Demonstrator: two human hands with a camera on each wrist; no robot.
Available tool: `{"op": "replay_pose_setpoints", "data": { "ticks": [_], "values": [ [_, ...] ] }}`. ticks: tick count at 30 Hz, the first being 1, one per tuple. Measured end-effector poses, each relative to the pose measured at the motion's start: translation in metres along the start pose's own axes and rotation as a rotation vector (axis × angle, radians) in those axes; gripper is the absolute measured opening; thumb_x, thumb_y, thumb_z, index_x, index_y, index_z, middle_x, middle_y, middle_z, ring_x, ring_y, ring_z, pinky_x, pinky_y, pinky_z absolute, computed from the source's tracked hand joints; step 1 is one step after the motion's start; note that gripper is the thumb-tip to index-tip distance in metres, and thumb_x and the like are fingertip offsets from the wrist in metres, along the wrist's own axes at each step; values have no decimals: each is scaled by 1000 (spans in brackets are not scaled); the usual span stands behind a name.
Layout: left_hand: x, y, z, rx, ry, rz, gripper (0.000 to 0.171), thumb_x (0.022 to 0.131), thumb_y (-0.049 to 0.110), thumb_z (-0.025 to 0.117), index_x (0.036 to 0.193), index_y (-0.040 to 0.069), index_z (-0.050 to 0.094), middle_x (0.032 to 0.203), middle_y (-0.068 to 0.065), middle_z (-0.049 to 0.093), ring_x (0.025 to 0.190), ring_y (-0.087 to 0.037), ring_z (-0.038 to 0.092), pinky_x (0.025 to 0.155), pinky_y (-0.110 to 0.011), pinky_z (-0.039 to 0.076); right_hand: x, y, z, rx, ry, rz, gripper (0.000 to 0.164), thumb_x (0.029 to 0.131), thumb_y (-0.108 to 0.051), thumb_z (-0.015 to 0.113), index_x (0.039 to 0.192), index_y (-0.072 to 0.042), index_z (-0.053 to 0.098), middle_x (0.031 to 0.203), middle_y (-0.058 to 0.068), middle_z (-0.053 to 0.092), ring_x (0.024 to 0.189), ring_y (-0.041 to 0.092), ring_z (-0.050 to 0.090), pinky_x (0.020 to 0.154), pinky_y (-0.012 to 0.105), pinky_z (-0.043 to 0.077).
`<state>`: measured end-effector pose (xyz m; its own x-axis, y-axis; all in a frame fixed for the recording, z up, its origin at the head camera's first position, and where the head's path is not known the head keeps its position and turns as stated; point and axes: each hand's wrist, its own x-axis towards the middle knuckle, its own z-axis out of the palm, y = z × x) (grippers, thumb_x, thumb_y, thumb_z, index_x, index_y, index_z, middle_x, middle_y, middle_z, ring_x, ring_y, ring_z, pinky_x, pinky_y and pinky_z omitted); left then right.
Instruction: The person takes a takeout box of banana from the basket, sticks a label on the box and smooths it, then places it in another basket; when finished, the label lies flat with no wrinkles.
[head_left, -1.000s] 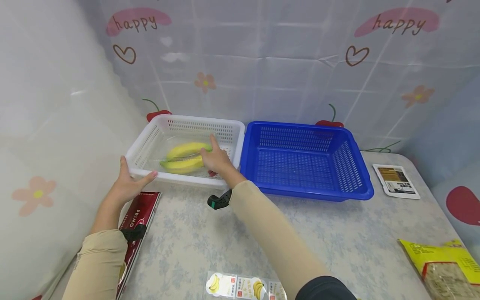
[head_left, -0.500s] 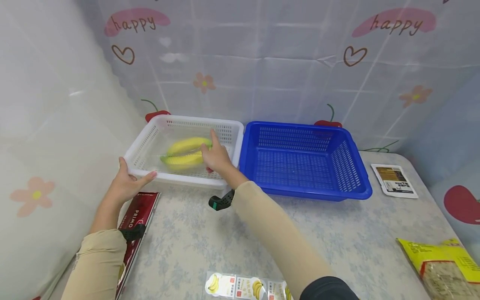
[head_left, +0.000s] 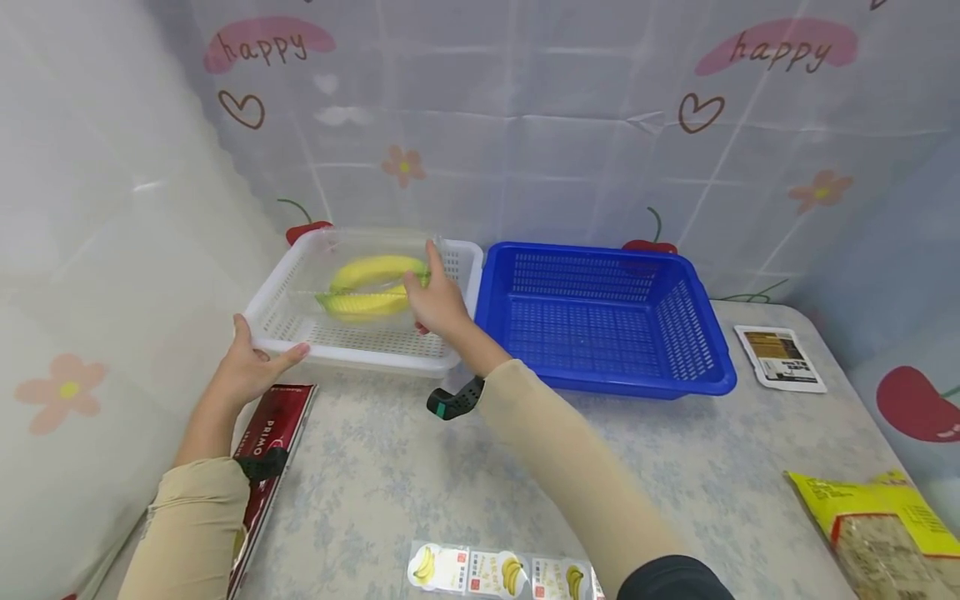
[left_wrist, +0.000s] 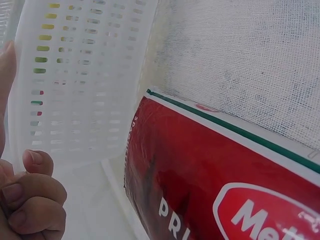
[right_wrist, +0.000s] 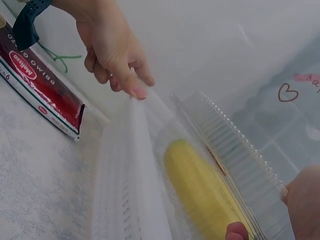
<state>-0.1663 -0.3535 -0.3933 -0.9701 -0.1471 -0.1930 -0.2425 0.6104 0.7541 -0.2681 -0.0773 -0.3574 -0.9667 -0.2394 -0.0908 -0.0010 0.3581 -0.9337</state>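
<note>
A clear plastic box (head_left: pixel 360 242) with yellow bananas (head_left: pixel 363 304) in it is at the white basket (head_left: pixel 375 360); part of it reaches over the basket's back rim in the head view. My right hand (head_left: pixel 441 307) grips the box's right end, thumb and forefinger spread along it. My left hand (head_left: pixel 251 367) holds the basket's front left corner, its thumb along the rim and the other fingers down the outside. In the right wrist view, a ridged clear edge of the box (right_wrist: pixel 240 135) runs toward my right hand.
A blue basket (head_left: pixel 600 387) stands against the white one's right side. A red packet (head_left: pixel 273 433) lies below my left arm. On the right are a flat white packet (head_left: pixel 782 358) and a yellow bag (head_left: pixel 877 525). Banana-print labels (head_left: pixel 498 573) lie at the front.
My right hand has raised the clear box with the bananas, and it sits higher in the head view. My left hand stays on the basket corner.
</note>
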Motion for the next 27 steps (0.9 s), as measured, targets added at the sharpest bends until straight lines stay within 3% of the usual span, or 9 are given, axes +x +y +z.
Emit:
{"op": "replay_pose_setpoints", "data": {
  "ticks": [3, 9, 12, 15, 18, 21, 23, 25, 27],
  "values": [
    [0, 0, 0, -2, -1, 1, 130, 88, 58, 65, 141, 16, -46, 144, -32, 39, 130, -43, 45, 110, -65, 33, -4, -2, -5, -1, 3, -2, 67, 105, -39, 43, 158, -45, 2, 77, 7, 52, 45, 17, 47, 60, 48, 57],
    [0, 1, 0, 18, 0, -9, 130, 88, 60, 65, 141, 15, -45, 142, -32, 40, 129, -43, 46, 110, -65, 32, -13, -5, -14, 8, 13, -14, 66, 105, -40, 45, 157, -48, 4, 65, 6, 47, 42, 17, 45, 49, 38, 53],
    [0, 1, 0, 20, -3, -13, 131, 87, 60, 65, 141, 16, -45, 142, -32, 40, 130, -44, 45, 109, -66, 32, -18, -6, -19, 29, 14, -23, 66, 105, -40, 46, 156, -50, 4, 100, 9, 62, 44, 17, 46, 47, 36, 52],
    [1, 0, 0, 24, -2, -14, 131, 87, 61, 65, 141, 16, -45, 143, -32, 39, 130, -45, 45, 109, -68, 31, -24, -6, -24, 39, 9, -36, 66, 105, -40, 46, 155, -52, 5, 137, 12, 53, 46, 19, 48, 46, 33, 51],
    [2, -1, -1, 35, 2, -13, 131, 87, 62, 65, 142, 16, -45, 142, -32, 40, 129, -45, 45, 108, -68, 31, -30, -7, -30, 32, 10, -46, 65, 105, -41, 45, 155, -52, 6, 145, 12, 47, 48, 20, 49, 48, 36, 53],
    [2, -2, -1, 49, 5, -8, 130, 87, 62, 64, 142, 14, -44, 139, -31, 42, 127, -44, 46, 108, -68, 31, -36, -8, -36, 32, 15, -55, 64, 104, -42, 46, 154, -53, 7, 136, 13, 54, 48, 19, 48, 50, 38, 52],
    [3, -2, -1, 56, 6, -9, 130, 87, 62, 63, 142, 14, -44, 137, -31, 44, 127, -43, 46, 108, -68, 31, -40, -8, -40, 39, 11, -60, 64, 104, -43, 46, 153, -55, 8, 106, 12, 63, 46, 17, 44, 47, 35, 48],
    [3, -2, -1, 59, 4, -8, 130, 88, 62, 63, 142, 13, -44, 136, -31, 45, 126, -43, 45, 109, -68, 30, -45, -8, -44, 58, 0, -65, 63, 103, -43, 47, 152, -56, 9, 75, 7, 56, 44, 16, 41, 44, 31, 43],
    [2, -3, -1, 63, 3, -10, 129, 88, 63, 63, 142, 13, -44, 136, -31, 46, 126, -43, 45, 108, -68, 30, -49, -8, -47, 75, -14, -74, 63, 104, -43, 47, 152, -57, 9, 55, 2, 40, 42, 16, 38, 42, 28, 39]
  ]
}}
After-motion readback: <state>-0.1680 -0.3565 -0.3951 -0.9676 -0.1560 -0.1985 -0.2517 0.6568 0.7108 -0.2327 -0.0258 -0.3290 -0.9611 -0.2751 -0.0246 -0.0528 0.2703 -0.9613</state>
